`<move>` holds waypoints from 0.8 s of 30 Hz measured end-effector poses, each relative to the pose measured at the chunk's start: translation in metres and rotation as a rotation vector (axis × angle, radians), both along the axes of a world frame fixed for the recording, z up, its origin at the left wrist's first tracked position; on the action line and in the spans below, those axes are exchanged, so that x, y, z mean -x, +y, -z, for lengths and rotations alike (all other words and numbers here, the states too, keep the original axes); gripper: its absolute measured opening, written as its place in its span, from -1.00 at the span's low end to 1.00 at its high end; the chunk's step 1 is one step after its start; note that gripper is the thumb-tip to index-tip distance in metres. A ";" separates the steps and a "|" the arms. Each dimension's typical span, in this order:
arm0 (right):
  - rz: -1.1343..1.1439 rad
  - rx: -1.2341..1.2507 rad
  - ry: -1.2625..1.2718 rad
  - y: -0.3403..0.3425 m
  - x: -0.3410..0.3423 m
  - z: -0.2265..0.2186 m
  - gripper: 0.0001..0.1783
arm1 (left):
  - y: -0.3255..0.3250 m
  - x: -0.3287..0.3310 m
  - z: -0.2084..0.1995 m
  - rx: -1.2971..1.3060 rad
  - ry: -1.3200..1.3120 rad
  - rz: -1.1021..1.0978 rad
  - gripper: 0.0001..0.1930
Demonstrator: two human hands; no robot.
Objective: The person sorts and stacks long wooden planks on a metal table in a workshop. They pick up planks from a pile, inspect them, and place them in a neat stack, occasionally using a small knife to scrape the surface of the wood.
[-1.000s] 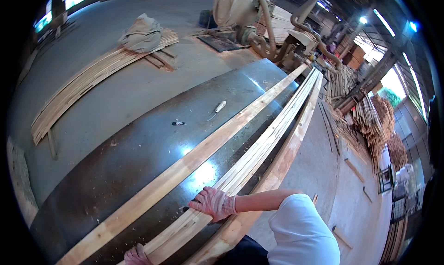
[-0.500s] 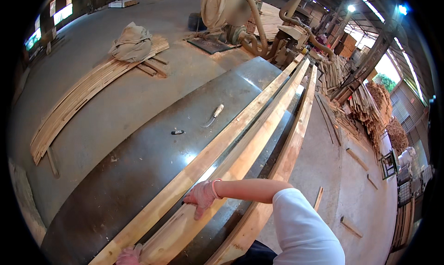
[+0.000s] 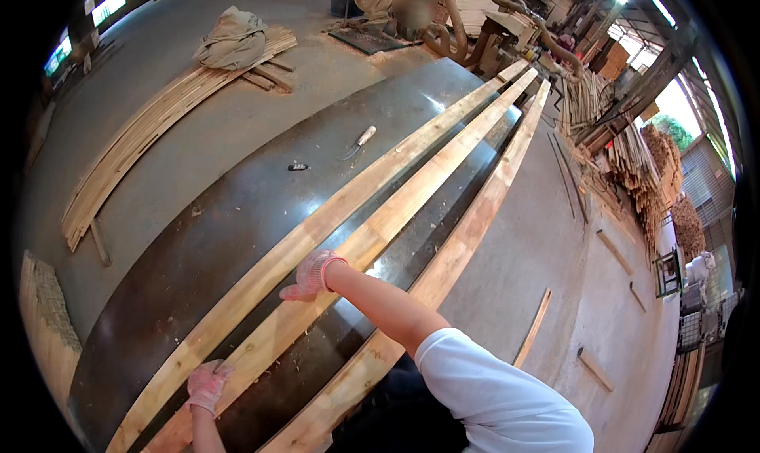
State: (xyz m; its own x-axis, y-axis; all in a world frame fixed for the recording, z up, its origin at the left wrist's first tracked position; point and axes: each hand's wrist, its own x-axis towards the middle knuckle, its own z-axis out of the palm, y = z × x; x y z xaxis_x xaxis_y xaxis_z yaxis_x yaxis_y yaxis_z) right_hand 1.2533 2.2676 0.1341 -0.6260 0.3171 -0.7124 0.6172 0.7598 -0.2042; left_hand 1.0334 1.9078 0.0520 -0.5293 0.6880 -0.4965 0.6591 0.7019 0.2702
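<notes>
Three long pale wooden boards lie lengthwise on a dark, smooth tabletop (image 3: 229,208): a left board (image 3: 269,273), a middle board (image 3: 412,197) and a right board (image 3: 467,243). My right hand (image 3: 314,274), in a pinkish knit glove, is closed over the middle board, its fingers partly hidden. Nearer to me, my left hand (image 3: 209,383), gloved alike, grips the same board by its left side. Beyond the left board rest a hooked knife (image 3: 365,136) with a light handle and a small black object (image 3: 298,167).
A woodworking machine (image 3: 507,30) with thick hoses stands at the table's far end. Left on the floor, a stack of long strips (image 3: 150,125) carries a cloth sack (image 3: 233,39). Wood piles (image 3: 633,164) line the right side; loose offcuts (image 3: 595,369) lie on the floor.
The middle board has turned from showing two faces to lying flatter, with a gap wider toward the right board. My left hand has come further into view; the whole view has shifted.
</notes>
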 end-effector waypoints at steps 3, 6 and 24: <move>-0.033 -0.008 -0.005 -0.015 -0.024 -0.002 -0.04 | -0.004 -0.033 -0.023 0.050 -0.102 0.009 -0.41; -0.021 0.037 -0.052 -0.026 -0.045 -0.002 -0.04 | -0.019 -0.057 -0.027 0.035 -0.065 0.036 -0.42; -0.285 -0.172 0.499 0.018 -0.002 0.042 -0.35 | 0.009 -0.051 -0.075 0.013 -0.206 -0.189 -0.16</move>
State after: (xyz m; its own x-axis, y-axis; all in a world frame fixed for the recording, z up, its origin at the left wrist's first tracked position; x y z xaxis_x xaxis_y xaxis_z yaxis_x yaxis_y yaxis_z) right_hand 1.2557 2.2857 0.0919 -0.9492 0.1720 -0.2635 0.2452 0.9292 -0.2764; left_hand 1.0847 1.9166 0.1265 -0.5343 0.5795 -0.6154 0.4484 0.8114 0.3748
